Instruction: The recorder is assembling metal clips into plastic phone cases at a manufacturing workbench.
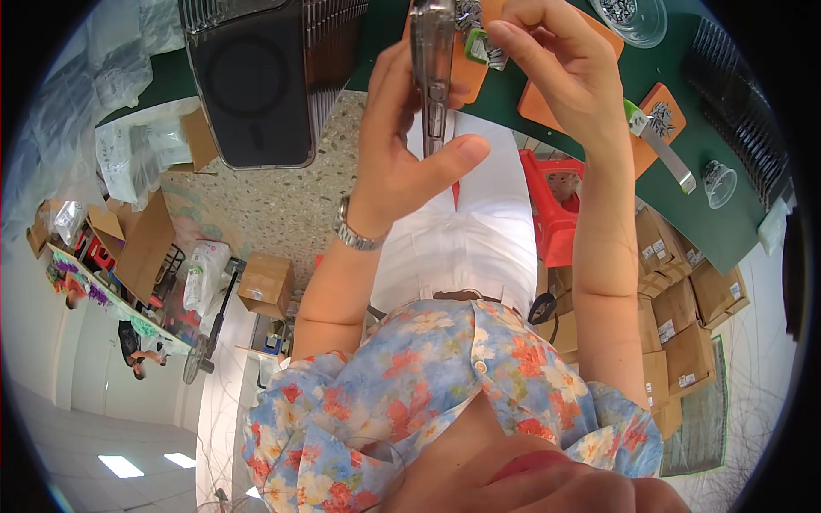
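My left hand (402,145), with a metal watch on its wrist, grips a clear phone case (432,77) seen edge-on, the thumb pressed against its side. My right hand (556,68) pinches a small green and silver part (477,47) against the top of the case. Both hands are raised over an orange mat (534,107) that lies on a green table (684,205).
A large stack of clear phone cases (256,77) sits at the upper left. On the table lie a clear bowl of small metal parts (637,17), a metal strip (671,162), a small clear cup (718,184) and a black tray (744,111). Beneath stand a red stool (552,209) and cardboard boxes (676,316).
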### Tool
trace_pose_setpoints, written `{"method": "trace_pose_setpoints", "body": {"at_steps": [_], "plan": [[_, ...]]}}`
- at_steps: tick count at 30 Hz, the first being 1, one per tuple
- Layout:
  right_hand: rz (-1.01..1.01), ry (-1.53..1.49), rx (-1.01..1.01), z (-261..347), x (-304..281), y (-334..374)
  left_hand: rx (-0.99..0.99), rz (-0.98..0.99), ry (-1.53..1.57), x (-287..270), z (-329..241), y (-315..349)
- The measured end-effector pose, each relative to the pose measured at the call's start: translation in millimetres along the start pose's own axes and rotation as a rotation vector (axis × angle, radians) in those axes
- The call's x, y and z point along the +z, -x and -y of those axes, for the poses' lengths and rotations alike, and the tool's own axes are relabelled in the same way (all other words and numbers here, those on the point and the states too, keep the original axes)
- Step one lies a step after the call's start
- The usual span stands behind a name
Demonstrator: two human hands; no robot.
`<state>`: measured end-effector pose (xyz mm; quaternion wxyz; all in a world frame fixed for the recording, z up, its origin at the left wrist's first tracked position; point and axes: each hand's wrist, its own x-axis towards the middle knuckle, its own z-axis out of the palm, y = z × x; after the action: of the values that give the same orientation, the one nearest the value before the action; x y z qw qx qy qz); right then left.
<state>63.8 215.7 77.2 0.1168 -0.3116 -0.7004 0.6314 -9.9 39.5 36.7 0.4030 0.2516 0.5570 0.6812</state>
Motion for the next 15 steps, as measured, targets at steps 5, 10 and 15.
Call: {"method": "trace_pose_setpoints", "body": {"at_steps": [5,10,15], "plan": [[0.234,-0.588,-0.551,-52,11,-29,-0.384,-0.093,0.123,1,-1,15],[0.182,0.171,-0.004,1,-9,-16,-0.386,-0.080,0.070,7,0,9],[0.180,0.139,-0.018,-16,-4,-16,-0.389,-0.061,0.086,8,3,6]]}}
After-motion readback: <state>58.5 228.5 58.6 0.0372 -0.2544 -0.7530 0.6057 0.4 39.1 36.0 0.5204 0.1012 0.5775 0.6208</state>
